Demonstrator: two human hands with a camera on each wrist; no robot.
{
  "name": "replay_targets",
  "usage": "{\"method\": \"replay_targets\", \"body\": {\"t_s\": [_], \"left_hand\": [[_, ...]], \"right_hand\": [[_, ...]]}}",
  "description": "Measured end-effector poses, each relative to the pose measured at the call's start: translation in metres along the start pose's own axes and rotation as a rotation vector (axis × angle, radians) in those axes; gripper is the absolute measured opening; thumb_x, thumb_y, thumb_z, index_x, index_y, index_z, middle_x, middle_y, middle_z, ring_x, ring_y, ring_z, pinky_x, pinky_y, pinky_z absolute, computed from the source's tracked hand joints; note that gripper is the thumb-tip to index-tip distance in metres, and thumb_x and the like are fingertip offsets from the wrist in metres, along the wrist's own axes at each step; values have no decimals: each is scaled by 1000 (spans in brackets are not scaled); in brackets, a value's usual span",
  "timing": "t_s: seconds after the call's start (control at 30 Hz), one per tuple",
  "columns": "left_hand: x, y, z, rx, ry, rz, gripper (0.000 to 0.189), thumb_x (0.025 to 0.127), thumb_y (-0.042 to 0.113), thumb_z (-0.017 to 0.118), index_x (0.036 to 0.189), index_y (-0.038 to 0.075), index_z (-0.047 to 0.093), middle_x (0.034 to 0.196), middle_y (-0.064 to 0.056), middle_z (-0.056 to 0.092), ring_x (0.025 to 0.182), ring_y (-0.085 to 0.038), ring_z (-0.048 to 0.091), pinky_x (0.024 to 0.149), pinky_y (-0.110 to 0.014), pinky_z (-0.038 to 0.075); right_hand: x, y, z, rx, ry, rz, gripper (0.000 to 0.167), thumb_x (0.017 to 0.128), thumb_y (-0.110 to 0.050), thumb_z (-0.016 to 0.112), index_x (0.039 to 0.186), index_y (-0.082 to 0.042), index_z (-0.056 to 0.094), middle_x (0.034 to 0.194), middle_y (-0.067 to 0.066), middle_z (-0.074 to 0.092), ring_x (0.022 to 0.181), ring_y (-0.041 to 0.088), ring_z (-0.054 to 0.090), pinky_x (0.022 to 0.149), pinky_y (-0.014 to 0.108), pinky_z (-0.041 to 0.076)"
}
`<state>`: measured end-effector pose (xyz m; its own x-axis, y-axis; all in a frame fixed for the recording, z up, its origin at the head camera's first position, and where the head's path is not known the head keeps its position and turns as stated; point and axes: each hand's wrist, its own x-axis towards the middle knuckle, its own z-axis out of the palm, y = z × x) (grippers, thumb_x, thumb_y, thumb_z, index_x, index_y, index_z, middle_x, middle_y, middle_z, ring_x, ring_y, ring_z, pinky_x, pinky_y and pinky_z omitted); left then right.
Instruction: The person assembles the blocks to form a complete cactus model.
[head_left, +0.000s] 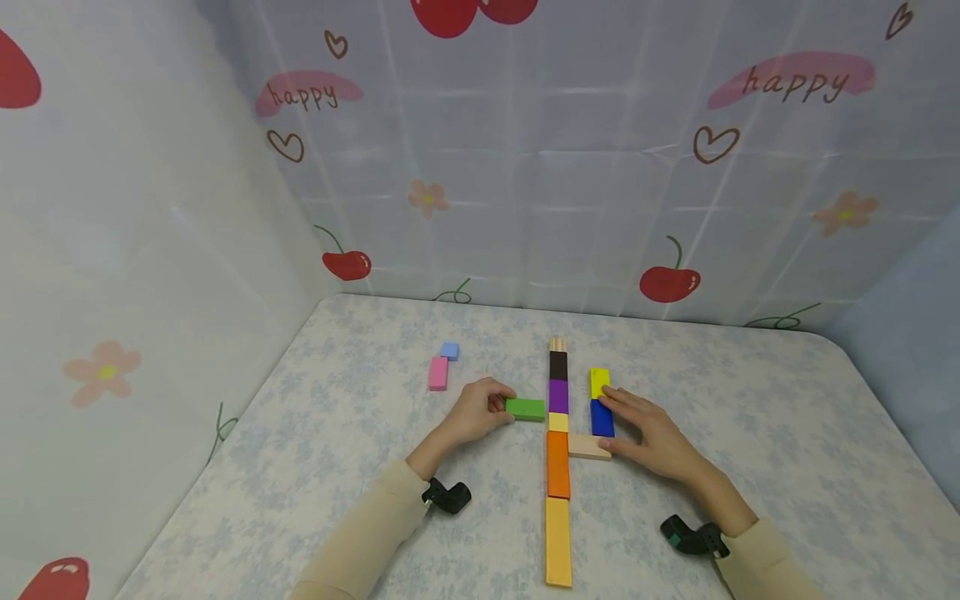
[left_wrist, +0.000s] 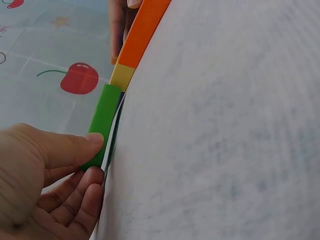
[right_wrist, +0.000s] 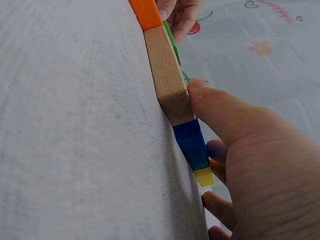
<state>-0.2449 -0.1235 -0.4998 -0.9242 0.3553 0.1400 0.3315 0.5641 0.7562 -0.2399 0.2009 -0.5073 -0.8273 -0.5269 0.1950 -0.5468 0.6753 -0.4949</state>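
Note:
My left hand (head_left: 474,410) pinches a green block (head_left: 527,409) by its outer end, thumb on one side and fingers on the other. The block's inner end points at a straight column of blocks, close beside the purple block (head_left: 558,397) and pale yellow block (head_left: 558,422). Below these lie an orange block (head_left: 558,463) and a long golden-yellow block (head_left: 558,542). On the column's right, my right hand (head_left: 656,433) has its thumb at the end of a plain wooden block (head_left: 588,447). Its extended fingers lie beside a blue block (head_left: 602,419) and a yellow block (head_left: 599,382).
A dark block (head_left: 558,366) and slim plain wood pieces (head_left: 558,344) top the column. Farther left lie a pink block (head_left: 438,373) and a small light-blue block (head_left: 450,351). A printed curtain (head_left: 510,233) stands behind the table's far edge.

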Motion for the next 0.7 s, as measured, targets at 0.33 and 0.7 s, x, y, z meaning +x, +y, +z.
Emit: {"method": "replay_targets", "body": {"t_s": [0.33,0.7], "left_hand": [[1,-1,5,3,3,-15,27,83,4,76,110,1,71,93,-8,63,73,-7,56,65,-18,49],[0,2,8,-5,9,-29,27,83,4,76,110,2,71,91,-6,62,72,-6,54,64,-18,48]], "right_hand": [[1,0,0,1,5,-7,68,85,-41,73,141,-6,53,149,18,46,138,44,38,107,66,31],[0,0,0,6,3,-1,69,86,-42,73,141,-7,53,149,18,45,138,44,38,107,65,32]]}}
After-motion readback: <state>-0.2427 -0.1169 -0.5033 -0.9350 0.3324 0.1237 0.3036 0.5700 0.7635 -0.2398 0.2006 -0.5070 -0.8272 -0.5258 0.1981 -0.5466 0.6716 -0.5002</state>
